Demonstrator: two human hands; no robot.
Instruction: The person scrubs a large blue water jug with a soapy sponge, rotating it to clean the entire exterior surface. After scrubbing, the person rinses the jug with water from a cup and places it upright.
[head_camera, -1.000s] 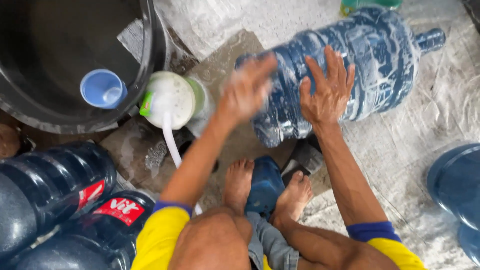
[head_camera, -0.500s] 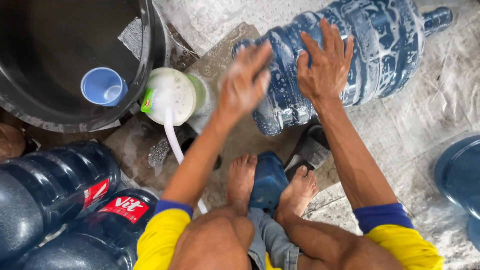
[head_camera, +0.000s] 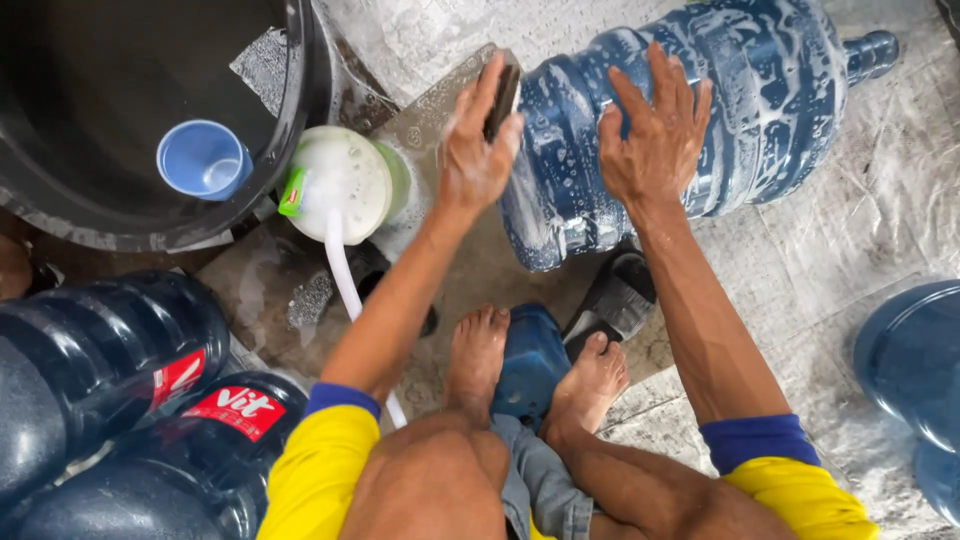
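A large blue water jug (head_camera: 760, 110) lies on its side on the wet floor, streaked with soap foam, neck pointing right. My left hand (head_camera: 478, 150) is closed on a dark scrub pad (head_camera: 502, 98) and presses it against the jug's base end. My right hand (head_camera: 655, 135) lies flat with fingers spread on the jug's flank, holding it steady. My bare feet (head_camera: 480, 360) rest near a small blue stool (head_camera: 530, 360).
A big black tub (head_camera: 290, 120) with a blue cup (head_camera: 205, 160) is at the top left. Beside it stands a foamy white bowl (head_camera: 345, 185) with a white hose (head_camera: 345, 285). More blue jugs (head_camera: 110, 350) lie bottom left, another jug (head_camera: 915, 360) at right, and a dark sandal (head_camera: 620, 295).
My left hand has moved up and right along the jug's base end with the pad. The jug has shifted slightly upward in view; my right hand stays on it.
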